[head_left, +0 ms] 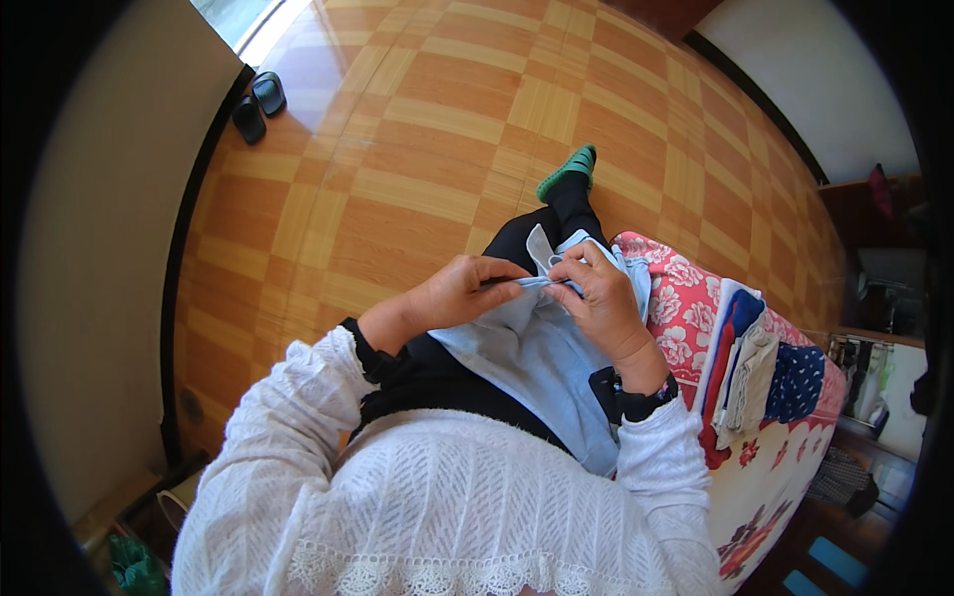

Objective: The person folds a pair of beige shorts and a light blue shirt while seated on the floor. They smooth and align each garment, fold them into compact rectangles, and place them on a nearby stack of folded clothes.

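Observation:
A light blue cloth garment [514, 350] lies across my lap over black trousers. My left hand [477, 287] pinches its edge between thumb and fingers. Close beside it, my right hand [596, 287] grips the same edge, its fingertips almost meeting the left ones. A pale grey strip [538, 248], perhaps a collar or band, sticks up past my right fingertips. Next to those fingertips shows a small round grey piece, maybe a button or snap. The far part of the garment hangs over my knee, and its exact kind cannot be told.
On my right, a bed or seat with a red floral cover [674, 298] holds a row of folded clothes [745, 365]. Black slippers [258, 104] rest by the left wall. A green sandal [570, 171] is on my foot, above the wood-patterned floor [417, 171].

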### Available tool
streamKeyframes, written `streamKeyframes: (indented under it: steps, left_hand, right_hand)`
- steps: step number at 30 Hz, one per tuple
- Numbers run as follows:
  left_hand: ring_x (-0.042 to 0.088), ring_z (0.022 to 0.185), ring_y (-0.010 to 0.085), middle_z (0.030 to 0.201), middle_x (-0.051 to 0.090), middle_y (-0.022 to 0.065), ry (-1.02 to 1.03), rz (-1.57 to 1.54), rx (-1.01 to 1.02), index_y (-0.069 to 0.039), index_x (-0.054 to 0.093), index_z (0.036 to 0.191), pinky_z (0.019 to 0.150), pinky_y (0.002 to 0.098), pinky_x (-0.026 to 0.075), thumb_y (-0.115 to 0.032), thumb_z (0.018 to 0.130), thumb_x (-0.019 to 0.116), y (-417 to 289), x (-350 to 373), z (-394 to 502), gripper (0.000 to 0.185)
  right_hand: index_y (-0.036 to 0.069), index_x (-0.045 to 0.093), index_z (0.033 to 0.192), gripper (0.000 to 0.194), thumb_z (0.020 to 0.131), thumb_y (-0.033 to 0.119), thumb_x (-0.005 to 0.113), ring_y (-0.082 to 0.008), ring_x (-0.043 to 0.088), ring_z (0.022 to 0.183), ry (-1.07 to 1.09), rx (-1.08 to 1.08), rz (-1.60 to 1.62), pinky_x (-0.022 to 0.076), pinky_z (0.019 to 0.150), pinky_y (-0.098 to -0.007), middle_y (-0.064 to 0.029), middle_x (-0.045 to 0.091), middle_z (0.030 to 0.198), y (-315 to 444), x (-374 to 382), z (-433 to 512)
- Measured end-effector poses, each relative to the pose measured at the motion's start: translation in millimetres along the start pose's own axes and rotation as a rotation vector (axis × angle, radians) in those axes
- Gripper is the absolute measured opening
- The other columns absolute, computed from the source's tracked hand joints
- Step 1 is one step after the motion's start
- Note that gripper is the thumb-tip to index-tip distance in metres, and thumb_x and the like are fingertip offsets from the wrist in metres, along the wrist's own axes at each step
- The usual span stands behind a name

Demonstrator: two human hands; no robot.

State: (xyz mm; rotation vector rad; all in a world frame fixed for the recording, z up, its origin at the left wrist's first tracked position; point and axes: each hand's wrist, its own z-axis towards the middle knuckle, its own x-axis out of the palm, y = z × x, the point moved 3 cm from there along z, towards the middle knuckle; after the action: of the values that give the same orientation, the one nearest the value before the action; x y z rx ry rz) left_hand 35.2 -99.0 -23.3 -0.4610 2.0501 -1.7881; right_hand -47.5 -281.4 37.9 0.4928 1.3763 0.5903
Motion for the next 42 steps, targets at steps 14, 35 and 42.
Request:
streamKeyframes:
  steps: [14, 35, 42]
  left_hand:
    - [0.056, 0.103, 0.0094, 0.108, 0.061, 0.0021, -0.142, -0.129, -0.060, -0.003, 0.061, 0.114, 0.089, 0.0250, 0.046, -0.005, 0.101, 0.053, 27, -27, -55, 0.016]
    - [0.048, 0.069, 0.0055, 0.074, 0.054, -0.0030, -0.306, -0.082, 0.011, -0.002, 0.064, 0.090, 0.061, 0.0227, 0.042, -0.019, 0.094, 0.071, -1, -38, -87, 0.018]
    - [0.054, 0.069, 0.0053, 0.075, 0.062, -0.0009, -0.330, 0.029, 0.012, -0.001, 0.066, 0.089, 0.062, 0.0231, 0.046, -0.017, 0.089, 0.077, 2, -52, -95, 0.020]
  right_hand:
    - [0.001, 0.061, 0.088, 0.011, 0.084, 0.001, 0.072, -0.0201, 0.064, 0.105, -0.034, 0.173, 0.416, 0.0490, 0.090, -0.0313, -0.0129, 0.069, 0.119, -16, -37, 8]
    - [0.000, 0.061, 0.090, 0.015, 0.091, 0.012, 0.068, -0.0078, 0.056, 0.078, 0.126, 0.327, 0.434, 0.0470, 0.073, -0.0244, 0.0004, 0.061, 0.081, -36, -44, 17]
    - [0.003, 0.061, 0.095, 0.017, 0.093, 0.018, 0.068, -0.0041, 0.050, 0.079, 0.311, 0.399, 0.583, 0.0415, 0.073, -0.0204, 0.0050, 0.057, 0.084, -41, -50, 16]
